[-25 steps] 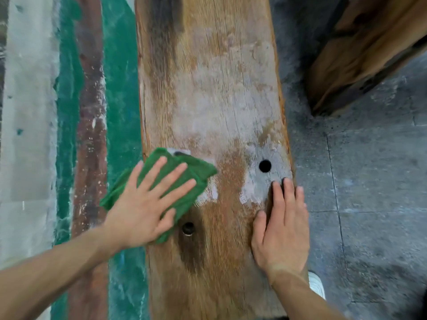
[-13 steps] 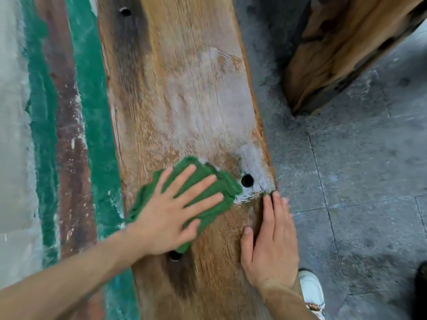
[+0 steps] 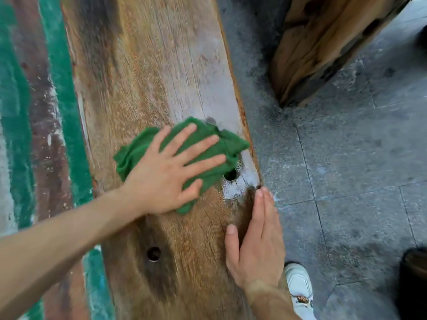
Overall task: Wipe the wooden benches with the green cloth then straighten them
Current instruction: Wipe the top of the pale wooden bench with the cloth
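A long wooden bench (image 3: 147, 72) runs from the bottom to the top of the view, worn and pale with dust toward its right side. The green cloth (image 3: 215, 144) lies bunched on the bench near its right edge. My left hand (image 3: 166, 174) presses flat on the cloth with fingers spread. My right hand (image 3: 256, 245) rests flat on the bench's right edge, fingers straight and together. One round hole (image 3: 230, 174) shows by the cloth, another (image 3: 153, 253) nearer me.
A second wooden bench (image 3: 323, 42) stands at the upper right on the grey tiled floor (image 3: 358, 169). Green and brown painted boards (image 3: 57, 112) run along the left. My white shoe (image 3: 298, 282) is at the bottom right, beside a dark object (image 3: 413, 273).
My left hand has slid the cloth rightward across the bench, from its left edge to the right edge past the hole. My right hand has stayed on the bench's edge.
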Motion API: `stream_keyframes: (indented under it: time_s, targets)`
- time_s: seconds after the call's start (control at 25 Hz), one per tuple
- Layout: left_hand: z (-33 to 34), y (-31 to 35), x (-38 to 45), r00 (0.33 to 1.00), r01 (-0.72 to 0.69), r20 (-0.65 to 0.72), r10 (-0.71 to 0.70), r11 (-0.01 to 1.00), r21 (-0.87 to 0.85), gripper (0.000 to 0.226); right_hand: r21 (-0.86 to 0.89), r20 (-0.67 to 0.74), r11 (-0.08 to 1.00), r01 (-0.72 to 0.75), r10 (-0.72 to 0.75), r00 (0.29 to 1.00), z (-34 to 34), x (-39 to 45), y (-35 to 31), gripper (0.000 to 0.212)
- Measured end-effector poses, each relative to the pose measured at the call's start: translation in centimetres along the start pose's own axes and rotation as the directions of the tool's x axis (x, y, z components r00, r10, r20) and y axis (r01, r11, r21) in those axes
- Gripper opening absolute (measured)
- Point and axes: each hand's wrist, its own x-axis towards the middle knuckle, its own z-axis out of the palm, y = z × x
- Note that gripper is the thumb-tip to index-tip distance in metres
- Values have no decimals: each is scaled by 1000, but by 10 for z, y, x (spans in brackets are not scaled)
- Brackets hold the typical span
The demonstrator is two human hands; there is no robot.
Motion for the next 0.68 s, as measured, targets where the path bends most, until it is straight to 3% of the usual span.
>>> stream_keyframes:
  time_s: [0.08, 0.16, 0.2, 0.32, 0.4, 0.44, 0.52, 0.6, 0.64, 0.68]
  targets:
    - [-7, -65, 45, 952, 301, -63, -301, 954, -7, 61, 19, 10, 1000, 5, -5, 1000, 2, 2, 2, 74]
    - [-16, -86, 109, 738, 665, -65, -672, 740, -105, 62, 48, 1, 999, 10, -10, 1000, 3, 0, 3, 73]
    - [-18, -72, 133, 689, 712, -49, -723, 688, -136, 62, 97, -21, 995, 21, -19, 1000, 3, -1, 4, 71]
    - [-5, 23, 102, 862, 498, -66, -503, 864, -81, 61, 439, -92, 898, -45, 95, 991, -4, -1, 4, 64]
    - [16, 120, 8, 974, 222, -37, -224, 974, -40, 61, 770, -111, 609, -191, 422, 900, -14, 17, 9, 63]
    - [24, 172, -50, 996, 94, 4, -94, 996, -3, 63, 820, -73, 510, -259, 543, 837, -18, 32, 11, 64]
    - [31, 241, -139, 985, -122, 135, 106, 986, 115, 70, 747, -35, 561, -357, 569, 822, -24, 57, 10, 62]
    - [44, 241, -155, 931, -325, 202, 304, 942, 84, 69, 655, -17, 698, -289, 396, 918, -27, 83, 4, 59]
    - [40, 223, -149, 901, -373, 261, 347, 926, 59, 63, 616, 4, 748, -245, 308, 951, -25, 94, -6, 57]
    - [37, 205, -143, 899, -400, 221, 379, 914, 60, 57, 589, 15, 781, -206, 245, 970, -22, 104, -16, 55]
